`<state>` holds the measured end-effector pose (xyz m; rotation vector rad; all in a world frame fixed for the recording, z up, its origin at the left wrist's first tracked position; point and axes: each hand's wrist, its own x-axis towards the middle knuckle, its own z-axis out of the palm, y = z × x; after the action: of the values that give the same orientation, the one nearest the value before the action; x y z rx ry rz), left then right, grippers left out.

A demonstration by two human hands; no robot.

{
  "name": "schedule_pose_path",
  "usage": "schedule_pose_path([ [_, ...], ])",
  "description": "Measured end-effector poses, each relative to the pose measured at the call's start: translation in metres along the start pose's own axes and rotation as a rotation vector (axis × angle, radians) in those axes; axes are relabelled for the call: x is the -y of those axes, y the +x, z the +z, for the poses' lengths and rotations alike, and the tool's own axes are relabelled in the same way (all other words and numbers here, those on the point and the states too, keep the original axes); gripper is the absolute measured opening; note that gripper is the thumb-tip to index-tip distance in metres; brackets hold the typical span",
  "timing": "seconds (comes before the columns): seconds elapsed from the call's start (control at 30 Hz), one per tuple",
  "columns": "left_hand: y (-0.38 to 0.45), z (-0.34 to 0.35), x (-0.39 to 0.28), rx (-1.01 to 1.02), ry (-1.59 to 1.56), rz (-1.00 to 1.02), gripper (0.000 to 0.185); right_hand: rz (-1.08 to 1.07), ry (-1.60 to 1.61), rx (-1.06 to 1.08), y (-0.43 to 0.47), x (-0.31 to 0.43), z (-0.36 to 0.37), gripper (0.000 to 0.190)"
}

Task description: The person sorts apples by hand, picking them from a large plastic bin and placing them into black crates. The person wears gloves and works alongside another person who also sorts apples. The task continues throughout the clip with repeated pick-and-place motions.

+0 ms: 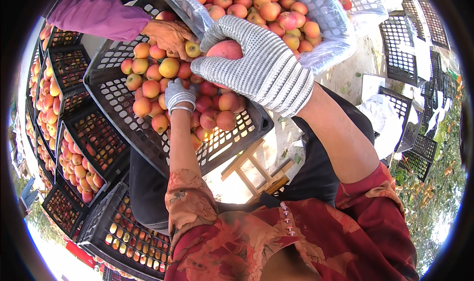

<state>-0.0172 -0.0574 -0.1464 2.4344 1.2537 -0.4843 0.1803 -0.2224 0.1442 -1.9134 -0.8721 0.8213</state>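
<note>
My right hand (pixel 255 66), in a grey-and-white striped knit glove, is raised over the crate's right side. Its thumb and fingers curve around a red apple (pixel 226 50). Below it, my left hand (pixel 179 95) wears a similar glove and reaches among the apples in a black plastic crate (pixel 122 114). Its fingertips touch the fruit, but whether they grip an apple is hidden. Yellow-red apples (pixel 151 88) lie around that hand, with redder ones (pixel 208 119) to its right.
A co-worker's bare hand (pixel 170 34) touches a yellow apple (pixel 192 49) at the crate's far side. Beyond stands a plastic-lined crate (pixel 333 29) of apples. Stacked apple crates (pixel 98 140) line the left. A wooden stool (pixel 255 170) stands below the crate; more crates (pixel 401 47) are at right.
</note>
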Motion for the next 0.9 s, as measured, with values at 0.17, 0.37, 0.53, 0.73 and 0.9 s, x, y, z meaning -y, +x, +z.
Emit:
schedule_pose_path([
  [0.17,0.01,0.01,-0.019,-0.147,-0.175,-0.197,0.06,0.005,-0.003,0.029,-0.003,0.001,-0.005,0.039],
  [0.37,0.021,0.037,-0.026,-0.337,-0.473,-0.276,0.076,-0.063,0.005,0.06,-0.003,-0.007,0.001,0.037],
  [0.53,0.04,0.015,-0.05,-0.145,-0.419,-0.273,0.072,-0.14,-0.045,0.033,-0.002,-0.009,0.013,0.038],
  [0.73,0.053,0.012,-0.051,-0.069,-0.436,-0.282,0.063,-0.107,-0.024,0.03,0.003,-0.007,0.005,0.035],
  [0.9,0.034,0.012,-0.008,-0.018,-1.36,-0.212,0.056,0.031,0.137,0.057,0.005,-0.005,-0.006,0.032],
])
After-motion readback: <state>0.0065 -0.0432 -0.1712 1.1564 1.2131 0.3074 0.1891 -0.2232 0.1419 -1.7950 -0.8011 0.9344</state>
